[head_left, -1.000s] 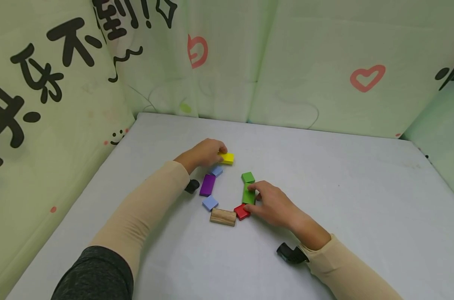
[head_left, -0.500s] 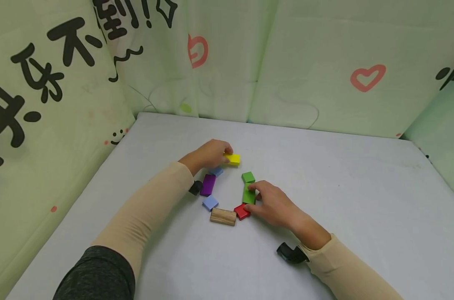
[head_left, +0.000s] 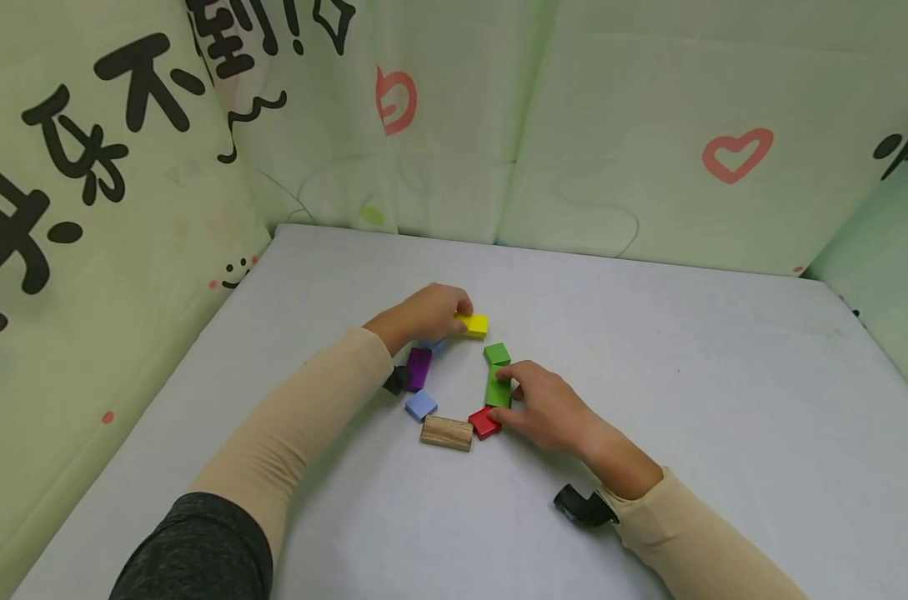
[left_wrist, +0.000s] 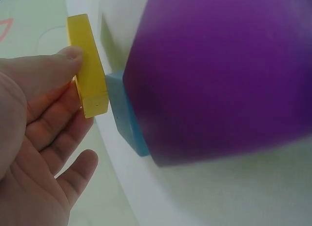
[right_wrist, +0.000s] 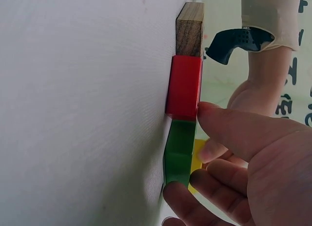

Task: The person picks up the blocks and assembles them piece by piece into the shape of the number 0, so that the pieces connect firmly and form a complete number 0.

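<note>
At the far side of a ring of small blocks, my left hand (head_left: 428, 315) pinches a yellow block (head_left: 478, 326) between thumb and fingers. In the left wrist view the yellow block (left_wrist: 87, 65) stands close to a light blue block (left_wrist: 126, 116); a purple block (left_wrist: 219, 74) fills the foreground. My right hand (head_left: 547, 410) rests at the ring's right side. Its thumb touches the red block (right_wrist: 184, 87) and its fingertips touch the long green block (right_wrist: 179, 153). A smaller green block (head_left: 497, 353) sits just beyond the long one.
A wood-grain block (head_left: 446, 433) forms the near side, with another light blue block (head_left: 421, 405) at its left corner. The white table (head_left: 724, 417) extends widely on the right. Printed pale green curtains (head_left: 611, 125) stand behind and at the sides.
My left hand has moved the yellow block to the right and, lately, slightly nearer, towards the small green block. The right hand and the other blocks have stayed in place.
</note>
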{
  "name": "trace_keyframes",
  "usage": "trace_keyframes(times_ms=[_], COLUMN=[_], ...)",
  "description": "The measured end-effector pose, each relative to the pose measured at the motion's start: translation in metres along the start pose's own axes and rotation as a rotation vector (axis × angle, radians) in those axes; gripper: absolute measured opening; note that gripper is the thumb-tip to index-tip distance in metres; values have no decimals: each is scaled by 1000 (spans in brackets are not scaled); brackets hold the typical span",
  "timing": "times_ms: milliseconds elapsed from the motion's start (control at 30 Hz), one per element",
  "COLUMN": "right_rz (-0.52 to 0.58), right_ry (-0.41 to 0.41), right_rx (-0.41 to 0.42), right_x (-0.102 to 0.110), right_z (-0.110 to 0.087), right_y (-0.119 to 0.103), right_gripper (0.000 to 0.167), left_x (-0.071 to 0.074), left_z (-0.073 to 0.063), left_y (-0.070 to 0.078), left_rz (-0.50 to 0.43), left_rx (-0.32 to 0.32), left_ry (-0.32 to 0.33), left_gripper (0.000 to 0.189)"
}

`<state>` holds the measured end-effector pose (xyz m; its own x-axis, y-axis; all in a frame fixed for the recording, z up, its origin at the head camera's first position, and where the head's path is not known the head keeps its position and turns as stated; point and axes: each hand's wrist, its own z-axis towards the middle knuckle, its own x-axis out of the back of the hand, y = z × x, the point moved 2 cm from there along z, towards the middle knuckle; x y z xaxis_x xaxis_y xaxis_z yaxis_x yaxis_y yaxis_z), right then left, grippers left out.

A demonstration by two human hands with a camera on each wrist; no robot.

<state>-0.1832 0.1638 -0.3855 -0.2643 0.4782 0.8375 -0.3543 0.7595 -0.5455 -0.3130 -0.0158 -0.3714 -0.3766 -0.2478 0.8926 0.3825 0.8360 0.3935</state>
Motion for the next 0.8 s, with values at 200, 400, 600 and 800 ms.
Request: trace_keyframes(times_ms=[200,400,600,800], right_rz=[3,0,-2,-1], right_ry=[-1,-5,-3,-4], right_rx=[0,-15,-16,-19], right_x=[0,0,0,0], right_z=[0,0,0,0], right_y=[0,0,0,0], right_gripper=[50,50,50,50], left_x=[-4,-5,-6,-6], left_z=[1,0,-1,-1], left_y=[2,4,6,6], left_rz=[-9,-6,5,24], left_rx=[-14,-8,-5,-5], left_ry=[-5,-10,-32,-42], left_gripper=[29,28,28,28])
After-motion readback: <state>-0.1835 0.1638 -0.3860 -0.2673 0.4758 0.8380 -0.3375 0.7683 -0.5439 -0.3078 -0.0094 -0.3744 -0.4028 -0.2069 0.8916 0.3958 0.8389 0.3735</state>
